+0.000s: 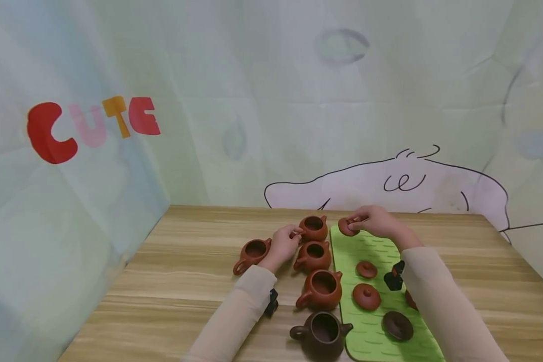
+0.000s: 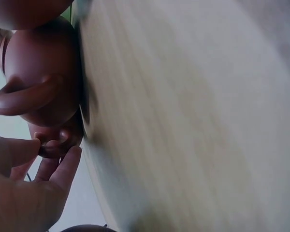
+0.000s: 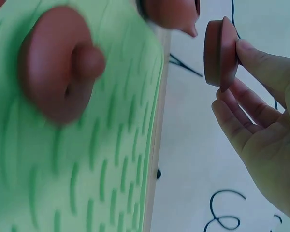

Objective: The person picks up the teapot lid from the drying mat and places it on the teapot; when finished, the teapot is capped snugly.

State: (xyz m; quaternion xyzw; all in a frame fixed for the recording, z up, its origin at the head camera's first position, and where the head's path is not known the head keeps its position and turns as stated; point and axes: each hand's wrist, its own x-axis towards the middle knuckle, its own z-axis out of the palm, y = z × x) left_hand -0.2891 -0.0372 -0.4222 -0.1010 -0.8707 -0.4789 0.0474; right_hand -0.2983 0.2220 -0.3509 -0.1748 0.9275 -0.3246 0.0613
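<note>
My left hand (image 1: 283, 246) pinches the handle (image 2: 52, 152) of the farthest reddish-brown clay teapot (image 1: 315, 237), which stands without its lid on the table. My right hand (image 1: 377, 221) holds a round reddish-brown teapot lid (image 3: 220, 53) by its knob side, between thumb and fingers. That lid is raised over the far left corner of the green mat (image 1: 380, 246), right of the farthest teapot. Nearer me in the same row stand another small reddish teapot (image 1: 315, 265), a larger one (image 1: 322, 303) and a dark brown teapot (image 1: 323, 350), all lidless.
Another lidless reddish teapot (image 1: 254, 259) sits left of the row, beside my left wrist. On the mat lie a small reddish lid (image 1: 366, 270), a larger one (image 1: 366, 297) and a dark brown lid (image 1: 397, 326). My right sleeve partly hides another reddish lid (image 1: 411, 300).
</note>
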